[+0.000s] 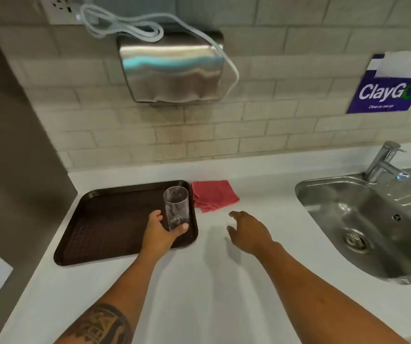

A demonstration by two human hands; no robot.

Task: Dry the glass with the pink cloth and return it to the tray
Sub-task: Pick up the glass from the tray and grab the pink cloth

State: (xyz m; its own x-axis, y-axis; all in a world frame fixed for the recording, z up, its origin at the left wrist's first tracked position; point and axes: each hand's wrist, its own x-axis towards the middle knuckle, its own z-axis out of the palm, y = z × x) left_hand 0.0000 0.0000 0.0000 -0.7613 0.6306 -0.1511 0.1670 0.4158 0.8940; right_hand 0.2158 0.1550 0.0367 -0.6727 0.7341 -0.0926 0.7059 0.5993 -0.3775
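Observation:
A clear drinking glass (176,207) stands upright at the right side of the dark brown tray (110,219). My left hand (161,233) wraps around its lower part, thumb on the right and fingers on the left. The folded pink cloth (213,196) lies flat on the white counter just right of the tray's far corner. My right hand (247,230) hovers over the counter a short way in front of the cloth, fingers spread and holding nothing.
A steel sink (363,227) with a tap (383,162) is set into the counter at the right. A metal hand dryer (172,68) with a looped cable hangs on the tiled wall. A dark panel (13,157) bounds the left side.

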